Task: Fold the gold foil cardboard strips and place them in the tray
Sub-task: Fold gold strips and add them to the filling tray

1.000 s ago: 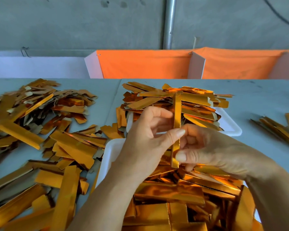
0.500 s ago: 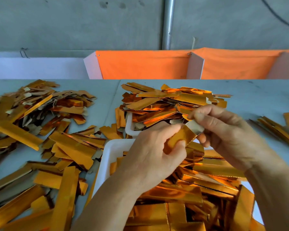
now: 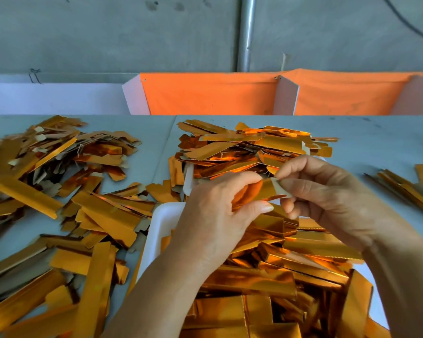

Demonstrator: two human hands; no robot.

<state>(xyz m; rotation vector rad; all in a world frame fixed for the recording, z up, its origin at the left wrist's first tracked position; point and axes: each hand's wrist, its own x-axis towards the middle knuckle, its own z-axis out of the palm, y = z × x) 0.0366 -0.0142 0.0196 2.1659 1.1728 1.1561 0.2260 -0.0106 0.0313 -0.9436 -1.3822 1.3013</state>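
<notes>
One gold foil cardboard strip (image 3: 261,191) is held between both hands above the near white tray (image 3: 161,223). My left hand (image 3: 220,213) grips its left part, thumb under and fingers over, hiding most of it. My right hand (image 3: 327,198) pinches the strip's right end, where the bare cardboard tab shows. The near tray is heaped with folded gold strips (image 3: 274,276). Behind the hands a second white tray (image 3: 188,181) holds another heap of gold strips (image 3: 249,147).
Loose flat gold strips (image 3: 59,191) lie spread over the grey table at the left and front left. A few more strips (image 3: 410,189) lie at the right edge. Orange cloth dividers (image 3: 205,93) and a white panel stand along the table's far side.
The strip stood upright a second ago; both hands have turned it to lie nearly level. My right hand rose and now pinches the strip's right end tab.
</notes>
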